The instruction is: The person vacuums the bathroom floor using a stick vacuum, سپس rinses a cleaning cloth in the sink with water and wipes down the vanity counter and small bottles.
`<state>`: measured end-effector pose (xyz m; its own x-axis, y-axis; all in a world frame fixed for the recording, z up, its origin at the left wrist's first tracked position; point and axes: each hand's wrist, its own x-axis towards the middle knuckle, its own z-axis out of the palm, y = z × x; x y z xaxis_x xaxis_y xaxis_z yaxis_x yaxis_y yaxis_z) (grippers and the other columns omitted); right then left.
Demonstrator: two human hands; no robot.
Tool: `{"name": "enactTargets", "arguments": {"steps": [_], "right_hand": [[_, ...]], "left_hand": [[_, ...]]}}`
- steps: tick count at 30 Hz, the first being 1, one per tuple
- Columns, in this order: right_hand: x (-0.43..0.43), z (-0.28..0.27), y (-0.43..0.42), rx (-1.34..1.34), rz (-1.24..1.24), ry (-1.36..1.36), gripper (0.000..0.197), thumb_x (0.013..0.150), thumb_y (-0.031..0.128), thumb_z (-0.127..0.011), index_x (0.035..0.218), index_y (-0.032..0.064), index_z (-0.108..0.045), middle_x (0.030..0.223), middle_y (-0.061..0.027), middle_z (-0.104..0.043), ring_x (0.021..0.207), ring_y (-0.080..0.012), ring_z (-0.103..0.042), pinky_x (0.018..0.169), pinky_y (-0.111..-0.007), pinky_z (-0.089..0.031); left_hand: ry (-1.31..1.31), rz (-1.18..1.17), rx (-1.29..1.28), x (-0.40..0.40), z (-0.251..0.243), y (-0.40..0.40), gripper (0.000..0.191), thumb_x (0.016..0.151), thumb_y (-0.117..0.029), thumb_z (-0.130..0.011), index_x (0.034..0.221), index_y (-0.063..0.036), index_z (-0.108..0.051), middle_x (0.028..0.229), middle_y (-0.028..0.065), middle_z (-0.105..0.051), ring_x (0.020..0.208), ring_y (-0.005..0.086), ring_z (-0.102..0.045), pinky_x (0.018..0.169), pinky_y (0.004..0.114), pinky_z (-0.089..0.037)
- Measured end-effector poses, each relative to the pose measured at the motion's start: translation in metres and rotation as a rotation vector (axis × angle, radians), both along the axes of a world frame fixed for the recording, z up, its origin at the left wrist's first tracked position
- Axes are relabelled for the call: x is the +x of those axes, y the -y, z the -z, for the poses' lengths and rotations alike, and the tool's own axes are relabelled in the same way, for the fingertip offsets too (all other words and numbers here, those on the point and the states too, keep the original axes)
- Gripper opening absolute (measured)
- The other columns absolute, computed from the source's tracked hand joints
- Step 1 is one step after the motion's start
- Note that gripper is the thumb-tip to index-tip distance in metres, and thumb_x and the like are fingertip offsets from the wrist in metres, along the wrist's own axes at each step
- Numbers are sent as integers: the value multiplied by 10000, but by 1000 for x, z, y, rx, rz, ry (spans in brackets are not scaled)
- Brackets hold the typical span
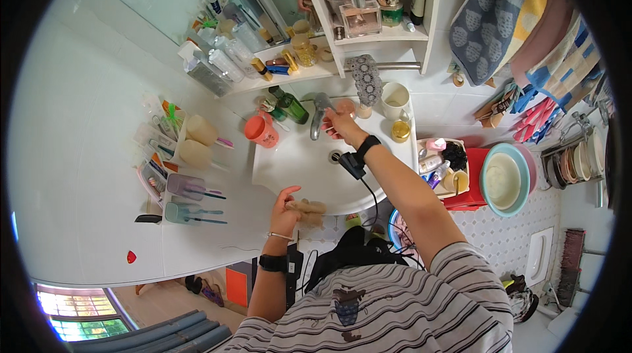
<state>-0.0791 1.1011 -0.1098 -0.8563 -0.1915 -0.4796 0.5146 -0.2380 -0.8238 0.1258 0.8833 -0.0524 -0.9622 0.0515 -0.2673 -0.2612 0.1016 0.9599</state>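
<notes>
My left hand [284,212] is at the front left rim of the white washbasin [291,172]. It holds a soft tan item [310,209], perhaps a cloth; motion blur hides its exact kind. At the back of the basin my right hand [340,126] meets the grey metal faucet [320,115], fingers curled beside it. Those fingers hide part of the faucet, so whether they grip it is unclear. Below the spout lies the round drain [335,156]. A coral cup [261,130] stands on the rim to the left, near a green glass bottle [294,107].
A white mug [395,100], a gold-lidded jar [401,131] and a brush with a grey crocheted cover [366,79] occupy the right rim. Toothbrush cups [185,186] are mounted on the left wall. A toiletry basket [447,187] and a turquoise basin [486,180] stand at right.
</notes>
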Motion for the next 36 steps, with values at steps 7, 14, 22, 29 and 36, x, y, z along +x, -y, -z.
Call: {"name": "enactTargets", "arguments": {"steps": [7,14,22,29,36], "right_hand": [[-21,16,13,209,112,-93,384,923,345,-446,690,51,-531,528,-32,-494,376,-113,-404,319,-256,-277],[-18,4,10,212,154,-176,418,911,339,-460,664,16,-556,516,-83,-531,349,-159,-437,329,-300,-337],[-18,-4,10,211,134,-188,407,921,343,-452,699,18,-552,513,-67,-533,350,-139,-437,330,-278,-336],[-16,8,1,172,83,-235,349,914,313,-473,753,15,-558,565,-71,-558,379,-126,-462,356,-270,-370],[49,108,10,850,32,-361,383,725,279,-616,1006,21,-588,829,-174,-627,808,-330,-616,722,-353,-497]], "left_hand": [[-5,-33,26,-50,44,24,390,731,22,-587,1113,-52,-556,952,40,-548,844,130,-520,709,229,-428],[271,-42,186,-129,128,11,331,776,-51,-625,1093,-25,-533,934,70,-585,822,167,-580,694,282,-484],[491,-16,126,-203,175,-24,271,776,-101,-636,1033,-102,-549,892,29,-602,767,165,-590,601,292,-471],[551,-67,90,-202,172,-46,173,778,-102,-630,938,-117,-564,839,-3,-586,678,122,-556,507,259,-401],[480,-16,283,-197,174,-32,206,794,-65,-596,980,-145,-557,877,-14,-587,691,91,-552,520,212,-389]]}}
